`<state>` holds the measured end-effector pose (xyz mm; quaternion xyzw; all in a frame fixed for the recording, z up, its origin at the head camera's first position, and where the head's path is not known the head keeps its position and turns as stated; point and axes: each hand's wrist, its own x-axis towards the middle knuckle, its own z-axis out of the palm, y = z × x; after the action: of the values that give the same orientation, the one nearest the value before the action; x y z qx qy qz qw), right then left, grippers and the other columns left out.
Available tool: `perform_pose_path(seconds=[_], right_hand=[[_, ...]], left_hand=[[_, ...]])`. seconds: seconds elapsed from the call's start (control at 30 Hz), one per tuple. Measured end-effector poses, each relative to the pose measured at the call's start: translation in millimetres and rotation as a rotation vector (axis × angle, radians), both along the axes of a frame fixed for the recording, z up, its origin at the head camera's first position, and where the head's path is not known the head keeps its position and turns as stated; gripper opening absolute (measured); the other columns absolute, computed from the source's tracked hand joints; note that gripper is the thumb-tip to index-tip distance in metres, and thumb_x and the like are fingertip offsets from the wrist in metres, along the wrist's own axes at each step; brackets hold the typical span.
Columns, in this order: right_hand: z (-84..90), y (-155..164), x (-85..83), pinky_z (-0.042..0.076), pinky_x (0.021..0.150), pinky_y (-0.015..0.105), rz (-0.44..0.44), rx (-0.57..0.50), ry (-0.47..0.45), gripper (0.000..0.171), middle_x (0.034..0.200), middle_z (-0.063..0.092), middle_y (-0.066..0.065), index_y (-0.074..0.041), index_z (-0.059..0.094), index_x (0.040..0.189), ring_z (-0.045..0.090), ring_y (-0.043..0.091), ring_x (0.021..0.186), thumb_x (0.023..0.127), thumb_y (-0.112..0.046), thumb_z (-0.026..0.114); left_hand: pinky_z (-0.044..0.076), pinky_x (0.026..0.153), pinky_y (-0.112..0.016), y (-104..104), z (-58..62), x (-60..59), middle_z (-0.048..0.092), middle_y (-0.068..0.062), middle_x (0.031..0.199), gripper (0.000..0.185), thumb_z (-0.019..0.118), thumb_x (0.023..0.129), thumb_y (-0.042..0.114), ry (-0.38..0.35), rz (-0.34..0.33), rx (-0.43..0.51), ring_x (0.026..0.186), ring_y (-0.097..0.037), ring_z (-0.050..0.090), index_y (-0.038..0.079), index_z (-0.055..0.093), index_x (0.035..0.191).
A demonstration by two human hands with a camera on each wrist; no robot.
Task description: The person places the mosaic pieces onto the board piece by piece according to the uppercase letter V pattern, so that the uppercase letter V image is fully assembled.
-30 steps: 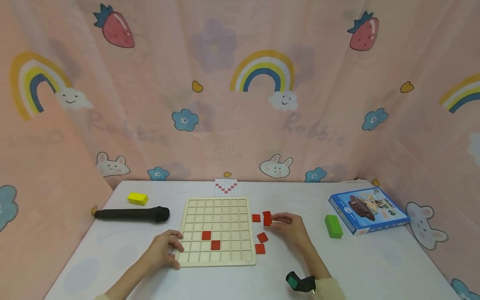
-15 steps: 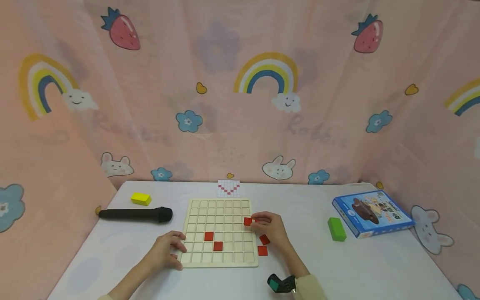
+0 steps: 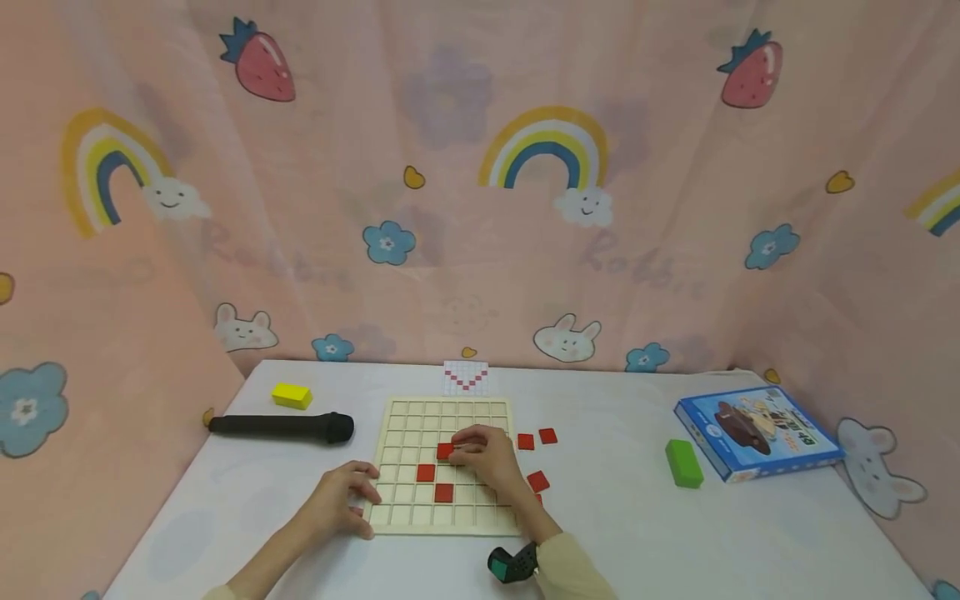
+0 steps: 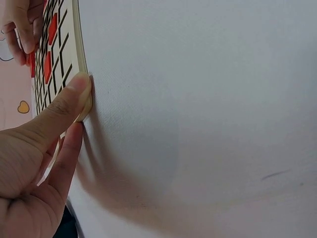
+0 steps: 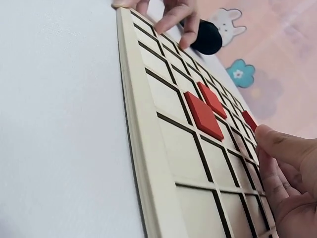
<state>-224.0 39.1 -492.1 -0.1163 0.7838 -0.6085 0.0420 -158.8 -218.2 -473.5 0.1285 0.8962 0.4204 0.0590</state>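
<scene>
A cream grid board (image 3: 406,520) lies on the white table in the head view. Two red square tiles (image 3: 425,472) sit in its cells, diagonal to each other. My right hand (image 3: 489,460) is over the middle of the board and pinches another red tile (image 3: 445,451) between thumb and fingers. In the right wrist view that pinched tile (image 5: 249,120) shows only partly past the thumb. My left hand (image 3: 335,502) grips the board's near left corner; in the left wrist view the thumb (image 4: 74,94) lies on top of the rim and a finger is below it.
Several loose red tiles (image 3: 537,482) lie right of the board, one partly hidden by the right wrist. A pattern card (image 3: 466,379) is behind it. A black microphone (image 3: 277,427) and yellow block (image 3: 292,396) are left; a green block (image 3: 684,463) and blue box (image 3: 757,433) are right.
My right hand has picked up a red tile from those right of the board and carried it left over the grid. The left hand stays at the board's corner. The head view has shifted slightly.
</scene>
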Motion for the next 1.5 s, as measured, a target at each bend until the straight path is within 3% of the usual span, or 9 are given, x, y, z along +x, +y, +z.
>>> perform_pose_path(seconds=[0.2,0.43,0.67,0.97,1.1,1.27,1.5], right_hand=[[-1.3,-22.3,-1.4,0.054,0.072,0.026,0.034,0.034,0.049,0.020,0.086,0.070,0.014,0.004,0.068,0.096,0.069,0.019,0.076,0.078,-0.001,0.076],[-2.6,-37.2,-4.2,0.054,0.067,0.023,0.042,0.086,0.105,0.019,0.085,0.070,0.014,0.004,0.069,0.093,0.069,0.020,0.074,0.076,0.002,0.076],[-1.5,-47.7,-8.0,0.055,0.069,0.024,0.047,0.097,0.090,0.021,0.087,0.071,0.011,0.003,0.069,0.094,0.070,0.019,0.076,0.075,0.001,0.078],[0.8,-48.3,-8.1,0.054,0.072,0.025,0.077,0.065,0.023,0.021,0.091,0.070,0.011,0.002,0.069,0.097,0.069,0.018,0.080,0.078,-0.002,0.076],[9.3,-32.2,-7.7,0.055,0.074,0.028,0.109,0.011,-0.015,0.023,0.100,0.067,0.016,0.004,0.067,0.103,0.069,0.024,0.087,0.081,-0.001,0.073],[17.1,20.8,-10.5,0.055,0.079,0.032,0.134,0.016,0.012,0.030,0.111,0.064,0.020,0.004,0.064,0.111,0.065,0.029,0.094,0.083,-0.004,0.072],[12.0,106.7,-28.1,0.050,0.090,0.041,-0.062,0.228,0.001,0.036,0.114,0.064,0.010,-0.006,0.067,0.115,0.056,0.027,0.102,0.080,-0.003,0.074]], left_hand=[[0.053,0.063,-0.022,0.7,-1.6,1.1,0.058,-0.015,0.113,0.037,0.087,0.047,-0.008,-0.031,-0.006,0.028,0.103,-0.037,0.058,0.002,0.068,0.077],[0.054,0.066,-0.023,3.8,-1.4,-0.8,0.058,-0.012,0.114,0.036,0.088,0.049,-0.006,-0.037,0.011,-0.020,0.105,-0.036,0.057,0.005,0.068,0.077],[0.054,0.066,-0.024,2.2,3.4,-0.5,0.059,-0.012,0.113,0.036,0.088,0.049,-0.006,-0.034,0.010,-0.024,0.106,-0.037,0.056,0.004,0.068,0.077],[0.054,0.065,-0.024,-0.6,-0.4,-1.6,0.059,-0.012,0.112,0.036,0.088,0.048,-0.006,-0.027,0.005,-0.020,0.107,-0.037,0.056,0.005,0.068,0.076],[0.054,0.065,-0.024,-1.5,1.2,-1.7,0.058,-0.013,0.113,0.036,0.088,0.049,-0.006,-0.033,0.007,-0.010,0.105,-0.036,0.056,0.004,0.068,0.077],[0.054,0.066,-0.025,1.0,4.6,-0.5,0.058,-0.013,0.113,0.037,0.088,0.048,-0.007,-0.048,0.028,-0.007,0.104,-0.036,0.057,0.003,0.067,0.076],[0.055,0.066,-0.025,1.7,4.0,-1.0,0.058,-0.013,0.114,0.037,0.088,0.047,-0.006,-0.052,0.028,-0.008,0.105,-0.036,0.057,0.003,0.067,0.077]])
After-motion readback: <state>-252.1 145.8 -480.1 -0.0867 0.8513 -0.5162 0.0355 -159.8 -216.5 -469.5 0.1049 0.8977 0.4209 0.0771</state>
